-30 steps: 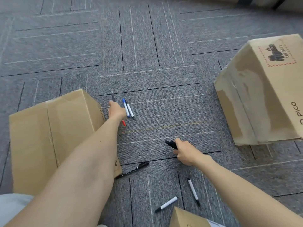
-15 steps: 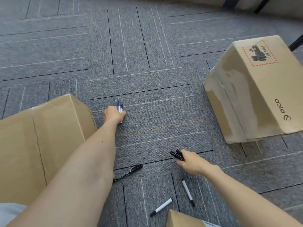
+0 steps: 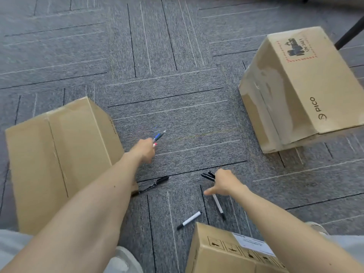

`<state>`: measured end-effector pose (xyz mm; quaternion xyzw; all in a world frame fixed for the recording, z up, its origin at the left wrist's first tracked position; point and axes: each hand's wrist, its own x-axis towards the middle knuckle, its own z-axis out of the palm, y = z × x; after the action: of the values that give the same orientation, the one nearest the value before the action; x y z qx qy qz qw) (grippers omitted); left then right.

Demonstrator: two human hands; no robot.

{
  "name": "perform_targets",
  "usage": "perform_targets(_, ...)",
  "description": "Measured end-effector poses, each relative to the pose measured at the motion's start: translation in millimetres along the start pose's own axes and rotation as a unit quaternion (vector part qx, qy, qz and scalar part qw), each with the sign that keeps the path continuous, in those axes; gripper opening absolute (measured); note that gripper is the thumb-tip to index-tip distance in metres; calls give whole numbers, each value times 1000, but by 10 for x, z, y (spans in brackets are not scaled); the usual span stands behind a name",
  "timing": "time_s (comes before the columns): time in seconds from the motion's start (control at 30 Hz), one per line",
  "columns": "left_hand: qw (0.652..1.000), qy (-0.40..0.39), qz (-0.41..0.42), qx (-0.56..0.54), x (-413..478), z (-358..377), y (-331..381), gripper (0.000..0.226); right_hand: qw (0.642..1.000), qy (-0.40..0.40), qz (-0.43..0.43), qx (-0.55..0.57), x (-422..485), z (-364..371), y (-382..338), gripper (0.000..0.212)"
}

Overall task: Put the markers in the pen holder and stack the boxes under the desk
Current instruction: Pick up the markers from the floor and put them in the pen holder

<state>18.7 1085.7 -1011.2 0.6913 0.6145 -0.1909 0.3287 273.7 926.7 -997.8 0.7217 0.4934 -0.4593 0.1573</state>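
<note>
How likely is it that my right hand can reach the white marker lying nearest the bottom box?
Probably yes: only bare carpet lies between the right hand and that white marker, though the hand holds black markers.

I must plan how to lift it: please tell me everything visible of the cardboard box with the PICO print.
The PICO box is closed brown cardboard with shiny clear tape over its left end. One face bears a black PICO logo and a red dashed frame around a black pictogram. It stands on the grey carpet at far right, partly out of view. Only the carpet touches it.
</note>
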Motion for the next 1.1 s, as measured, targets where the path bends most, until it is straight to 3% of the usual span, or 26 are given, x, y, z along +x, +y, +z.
perform_targets(0.23, 999, -44, 29, 3, -371, 293, -61, 9, 998, 28, -17, -62, -62, 152, 8, 35)
perform_targets(0.57, 992, -71, 31, 95, -645, 495, -57, 44, 993, 19, -109, -31, -80, 123, -127, 20)
perform_targets(0.77, 983, -66, 48, 166, -690, 556, -54, 22, 994, -26, -106, -6, -119, 91, -171, 25)
perform_targets(0.87, 983, -82, 59, 155, -674, 546, -47, 12, 993, -56, -107, 0, -121, 58, -164, 20)
perform_targets(0.97, 988, -75, 73, 110, -683, 535, -3, 19, 990, -65, -122, 11, -140, 21, -177, 11)
perform_targets(1.1, 994, -59, 71, 54, -712, 502, 131, 27, 989, -62, -117, 68, -170, 16, -212, 25)
